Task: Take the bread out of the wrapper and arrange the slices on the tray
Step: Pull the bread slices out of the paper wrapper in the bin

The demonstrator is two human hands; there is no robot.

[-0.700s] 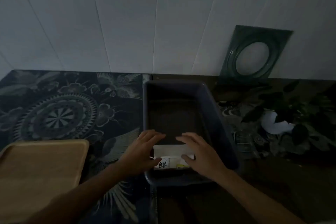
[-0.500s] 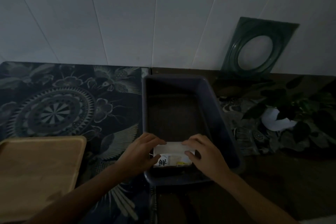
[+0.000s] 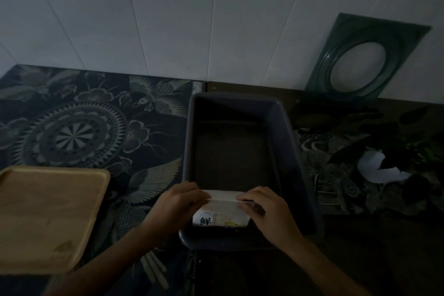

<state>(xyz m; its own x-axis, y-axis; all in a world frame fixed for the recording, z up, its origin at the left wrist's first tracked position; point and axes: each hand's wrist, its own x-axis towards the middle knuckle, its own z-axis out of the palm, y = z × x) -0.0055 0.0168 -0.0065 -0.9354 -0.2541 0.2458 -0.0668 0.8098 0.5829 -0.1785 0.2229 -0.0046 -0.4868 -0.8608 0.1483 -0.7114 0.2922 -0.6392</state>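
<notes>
A white wrapped bread package (image 3: pixel 222 211) with a black printed character sits at the near end of a dark blue plastic bin (image 3: pixel 287 132). My left hand (image 3: pixel 176 204) pinches the left end of the package's top seam. My right hand (image 3: pixel 265 210) grips the right end of the same seam. The bread itself is hidden inside the wrapper. A light wooden tray (image 3: pixel 48 214) lies bare to the left of the bin.
A dark patterned mat (image 3: pixel 79 125) covers the left of the counter. A green square frame with a round hole (image 3: pixel 358 60) leans on the white wall. Dark-leaved plants and a white scrap (image 3: pixel 374 168) crowd the right side.
Both hands have shifted from lying over the package to pinching its top seam at either end; the package now stands a little more upright in the bin.
</notes>
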